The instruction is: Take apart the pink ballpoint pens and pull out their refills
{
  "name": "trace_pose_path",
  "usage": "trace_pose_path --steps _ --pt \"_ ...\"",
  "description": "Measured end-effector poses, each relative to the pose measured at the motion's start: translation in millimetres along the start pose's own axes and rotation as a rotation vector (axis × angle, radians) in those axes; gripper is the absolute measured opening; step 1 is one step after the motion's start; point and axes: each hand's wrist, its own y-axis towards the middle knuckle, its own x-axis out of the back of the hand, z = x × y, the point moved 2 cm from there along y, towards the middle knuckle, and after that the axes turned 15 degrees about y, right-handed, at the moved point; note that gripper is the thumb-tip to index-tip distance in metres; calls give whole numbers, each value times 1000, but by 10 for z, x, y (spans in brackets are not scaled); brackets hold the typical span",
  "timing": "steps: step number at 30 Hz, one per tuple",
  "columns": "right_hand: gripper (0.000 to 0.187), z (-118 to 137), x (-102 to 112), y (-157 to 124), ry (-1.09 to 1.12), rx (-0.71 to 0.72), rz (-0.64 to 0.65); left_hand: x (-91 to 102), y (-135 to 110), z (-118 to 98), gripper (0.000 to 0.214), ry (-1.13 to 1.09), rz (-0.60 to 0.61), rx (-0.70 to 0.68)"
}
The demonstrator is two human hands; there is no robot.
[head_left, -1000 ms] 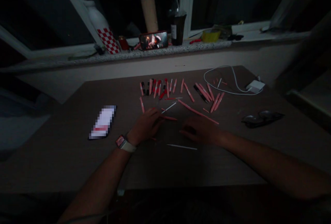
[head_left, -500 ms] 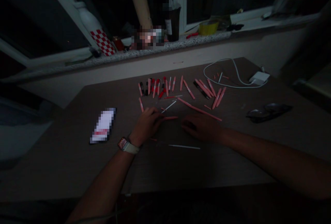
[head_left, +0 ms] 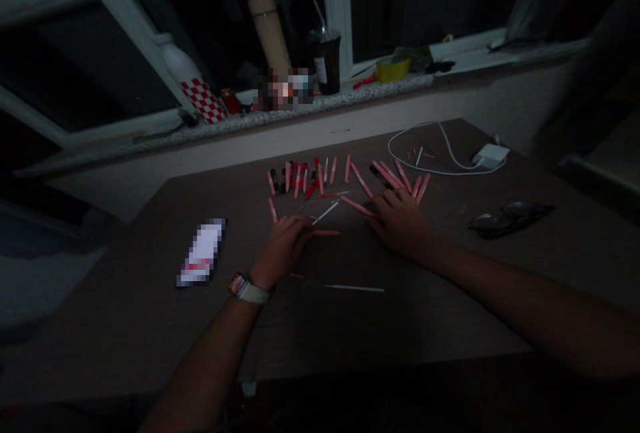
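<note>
My left hand (head_left: pixel 284 246), a watch (head_left: pixel 249 288) on its wrist, is closed on a slim pink pen barrel (head_left: pixel 326 233) whose tapered end points right. My right hand (head_left: pixel 401 225) is over a long pink piece (head_left: pixel 356 206) on the table. Its fingers bend downward and the fingertips are hidden, so I cannot make out whether they grip it. Between the hands lies a thin white stick (head_left: pixel 325 212), and another white stick (head_left: pixel 355 288) lies nearer me. Behind them several pink, red and black pens (head_left: pixel 297 180) stand side by side in a loose row.
A phone (head_left: pixel 203 253) lies at the left. Folded glasses (head_left: pixel 510 218) and a white charger (head_left: pixel 490 156) with its cable are at the right. On the window sill stand a checkered bottle (head_left: pixel 203 96), a dark cup (head_left: pixel 327 63) and yellow tape (head_left: pixel 393 69).
My right hand has moved right and away from me, over the long pink piece, covering part of it. My left hand stays with its pink barrel. The view has tilted up slightly.
</note>
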Motion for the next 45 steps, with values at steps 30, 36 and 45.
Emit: trace_pose_path --steps 30,36,45 --pt "21 267 -90 -118 538 163 151 54 -15 -230 11 -186 -186 -5" --pt "22 274 -88 -112 471 121 144 14 -3 -205 13 -184 -153 -29" --pt "22 279 -97 -39 301 107 208 -54 26 -192 14 -123 -28 -43"
